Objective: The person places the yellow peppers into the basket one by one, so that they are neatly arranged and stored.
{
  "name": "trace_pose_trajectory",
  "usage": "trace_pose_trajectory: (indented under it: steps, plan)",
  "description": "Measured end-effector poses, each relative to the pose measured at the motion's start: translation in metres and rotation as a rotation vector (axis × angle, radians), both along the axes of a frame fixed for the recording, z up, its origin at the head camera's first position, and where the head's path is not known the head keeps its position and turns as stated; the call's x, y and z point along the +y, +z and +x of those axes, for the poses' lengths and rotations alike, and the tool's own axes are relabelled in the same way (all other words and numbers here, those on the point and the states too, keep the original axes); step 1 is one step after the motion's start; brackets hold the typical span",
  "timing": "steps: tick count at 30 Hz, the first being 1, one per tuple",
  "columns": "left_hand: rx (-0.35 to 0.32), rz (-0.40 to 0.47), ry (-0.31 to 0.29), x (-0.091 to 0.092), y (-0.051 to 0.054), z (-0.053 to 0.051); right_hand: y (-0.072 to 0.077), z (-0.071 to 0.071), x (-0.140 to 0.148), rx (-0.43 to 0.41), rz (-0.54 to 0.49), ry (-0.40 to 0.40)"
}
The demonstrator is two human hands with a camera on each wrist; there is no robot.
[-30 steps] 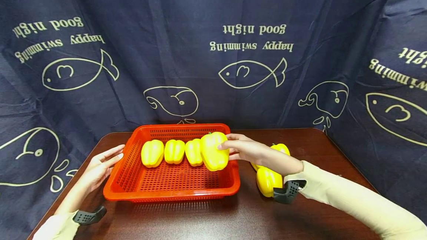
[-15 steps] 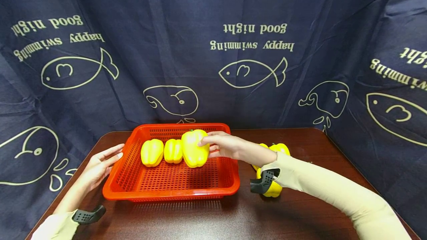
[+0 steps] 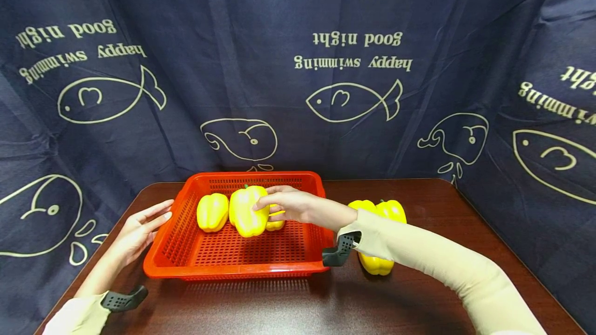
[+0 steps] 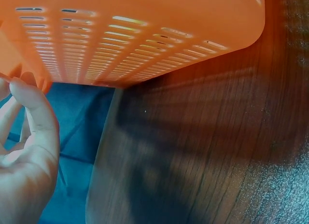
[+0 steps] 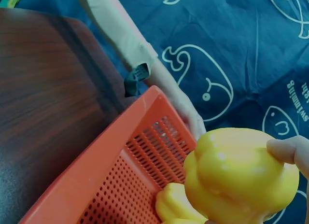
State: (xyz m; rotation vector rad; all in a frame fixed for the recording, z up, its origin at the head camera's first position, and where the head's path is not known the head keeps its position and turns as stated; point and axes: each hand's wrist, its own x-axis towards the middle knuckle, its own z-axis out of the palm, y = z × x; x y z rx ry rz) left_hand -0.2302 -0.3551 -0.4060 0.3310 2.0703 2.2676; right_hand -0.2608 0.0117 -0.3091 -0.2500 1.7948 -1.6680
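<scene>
My right hand (image 3: 295,207) grips a yellow bell pepper (image 3: 249,212) by its side, above the red plastic basket (image 3: 233,272). In the right wrist view, the thumb presses on the held pepper (image 5: 236,173). Inside the basket, another yellow pepper (image 3: 212,213) lies left of the held one. A further pepper (image 3: 276,218) shows partly behind my right fingers. What lies directly behind the held pepper is hidden. At the basket's left end, my left hand (image 3: 137,234) pinches the rim between thumb and fingers. The left wrist view has that hand (image 4: 29,151) beside the slotted basket wall (image 4: 193,16).
Several yellow peppers (image 3: 375,265) sit on the brown wooden table (image 3: 433,283) to the right of the basket, partly covered by my right sleeve (image 3: 419,247). A dark blue curtain (image 3: 261,66) with fish drawings hangs behind and at both sides.
My right hand has carried the pepper leftward over the basket, passing in front of the peppers lying there. The left hand and the basket have stayed in place.
</scene>
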Motion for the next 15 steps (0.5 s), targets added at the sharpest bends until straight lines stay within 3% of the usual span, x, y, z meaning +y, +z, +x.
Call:
trace_pose_trajectory:
  steps: [8, 15]
  plan:
    - [-0.003, 0.001, 0.0, 0.0, 0.0, 0.0, -0.016, 0.0, -0.017, -0.028, 0.031, -0.036]
    - [-0.001, 0.0, -0.008, 0.001, 0.001, 0.001, -0.023, 0.0, -0.032, -0.04, 0.079, -0.006]
